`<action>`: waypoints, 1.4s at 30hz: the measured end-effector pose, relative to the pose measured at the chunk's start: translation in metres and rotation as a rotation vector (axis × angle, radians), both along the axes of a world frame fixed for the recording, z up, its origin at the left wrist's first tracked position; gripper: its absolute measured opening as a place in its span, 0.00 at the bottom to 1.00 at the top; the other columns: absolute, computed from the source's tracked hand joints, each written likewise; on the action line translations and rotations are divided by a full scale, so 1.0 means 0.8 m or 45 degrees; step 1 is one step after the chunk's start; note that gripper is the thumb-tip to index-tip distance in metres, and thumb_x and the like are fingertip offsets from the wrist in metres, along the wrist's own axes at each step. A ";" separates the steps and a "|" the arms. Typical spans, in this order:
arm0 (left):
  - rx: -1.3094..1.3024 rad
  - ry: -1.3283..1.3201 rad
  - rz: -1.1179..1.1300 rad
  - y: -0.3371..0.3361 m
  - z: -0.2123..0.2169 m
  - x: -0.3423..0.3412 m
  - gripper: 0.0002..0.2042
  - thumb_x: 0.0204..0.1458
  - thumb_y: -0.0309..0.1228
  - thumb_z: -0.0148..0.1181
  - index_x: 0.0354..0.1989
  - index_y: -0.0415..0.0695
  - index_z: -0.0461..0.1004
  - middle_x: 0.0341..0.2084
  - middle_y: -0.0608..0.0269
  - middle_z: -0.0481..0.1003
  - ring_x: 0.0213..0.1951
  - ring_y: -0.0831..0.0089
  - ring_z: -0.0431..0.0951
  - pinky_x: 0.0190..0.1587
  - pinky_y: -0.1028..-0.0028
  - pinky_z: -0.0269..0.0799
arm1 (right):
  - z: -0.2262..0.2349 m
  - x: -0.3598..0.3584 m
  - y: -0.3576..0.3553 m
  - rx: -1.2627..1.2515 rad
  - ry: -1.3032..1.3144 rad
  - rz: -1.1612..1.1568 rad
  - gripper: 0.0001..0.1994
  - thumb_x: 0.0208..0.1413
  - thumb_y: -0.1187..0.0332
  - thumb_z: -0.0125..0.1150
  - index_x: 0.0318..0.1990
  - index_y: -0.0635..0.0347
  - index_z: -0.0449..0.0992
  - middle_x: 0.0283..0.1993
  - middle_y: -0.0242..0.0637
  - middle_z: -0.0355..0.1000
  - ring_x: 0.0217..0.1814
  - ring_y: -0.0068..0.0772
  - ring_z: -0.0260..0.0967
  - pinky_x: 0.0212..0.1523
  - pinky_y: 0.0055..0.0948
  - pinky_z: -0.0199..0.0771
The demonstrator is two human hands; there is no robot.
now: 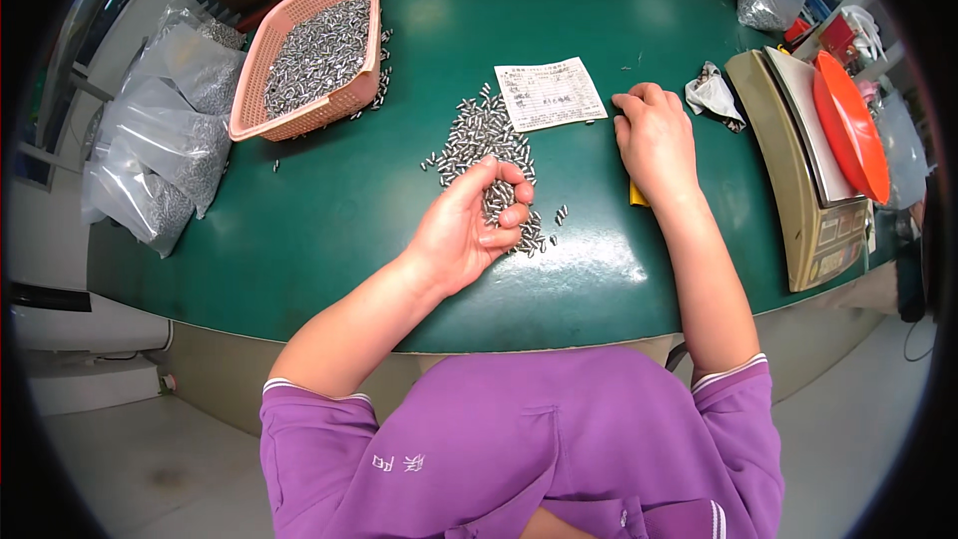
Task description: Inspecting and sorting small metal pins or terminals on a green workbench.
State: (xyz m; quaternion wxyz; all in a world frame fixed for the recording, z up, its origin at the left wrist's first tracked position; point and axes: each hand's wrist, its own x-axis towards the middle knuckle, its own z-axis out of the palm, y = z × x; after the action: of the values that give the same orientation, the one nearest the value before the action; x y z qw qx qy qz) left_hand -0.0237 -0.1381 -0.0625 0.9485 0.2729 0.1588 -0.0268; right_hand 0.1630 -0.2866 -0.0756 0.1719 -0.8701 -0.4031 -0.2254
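Note:
My left hand (454, 240) is cupped, palm up, with its fingers curled round a handful of small metal pins (496, 202). Right behind and beneath it, a loose pile of the same silvery pins (486, 132) lies spread on the green tabletop (329, 240). To the right, my right hand (659, 140) is loosely closed over the table, knuckles up, beside a printed paper slip (552, 110). Whether anything is between its fingers is hidden. Part of a yellow object (638, 196) shows by the right wrist.
A pink plastic basket (251, 90) full of pins stands at the far left. Clear bags (165, 195) of metal parts lie beside it. On the right are a crumpled white cloth (711, 93) and a scale (788, 170) with a red dish (848, 125) leaning on it.

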 end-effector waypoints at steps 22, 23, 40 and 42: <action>0.018 -0.016 0.032 0.001 0.001 -0.001 0.12 0.57 0.40 0.42 0.34 0.43 0.62 0.29 0.62 0.64 0.25 0.80 0.61 0.18 0.86 0.55 | 0.005 -0.010 0.010 0.155 0.184 0.202 0.02 0.42 0.71 0.60 0.26 0.56 0.75 0.31 0.32 0.68 0.39 0.37 0.64 0.42 0.35 0.64; 0.020 -0.017 0.033 0.000 0.000 0.000 0.12 0.57 0.40 0.42 0.34 0.43 0.62 0.29 0.62 0.64 0.24 0.80 0.61 0.18 0.86 0.55 | 0.005 -0.011 0.010 0.154 0.185 0.202 0.02 0.42 0.71 0.60 0.26 0.56 0.75 0.31 0.32 0.68 0.39 0.37 0.64 0.42 0.35 0.64; 0.006 0.010 0.045 0.000 0.004 0.001 0.13 0.58 0.39 0.40 0.35 0.42 0.62 0.30 0.59 0.64 0.24 0.80 0.60 0.17 0.87 0.54 | 0.009 -0.016 0.014 0.056 0.091 0.236 0.04 0.40 0.71 0.58 0.26 0.57 0.73 0.31 0.34 0.66 0.39 0.38 0.63 0.40 0.36 0.63; 0.010 0.005 0.033 -0.002 0.003 0.000 0.12 0.58 0.39 0.40 0.36 0.42 0.62 0.30 0.60 0.64 0.24 0.80 0.60 0.17 0.87 0.54 | 0.007 -0.016 0.013 0.054 0.078 0.218 0.04 0.40 0.71 0.58 0.25 0.58 0.73 0.31 0.35 0.66 0.39 0.39 0.63 0.40 0.37 0.63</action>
State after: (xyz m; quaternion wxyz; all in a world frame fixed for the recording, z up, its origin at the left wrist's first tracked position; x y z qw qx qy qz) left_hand -0.0239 -0.1398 -0.0598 0.9473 0.2744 0.1644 -0.0147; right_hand 0.1498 -0.2762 -0.0699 0.2212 -0.8351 -0.4658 -0.1915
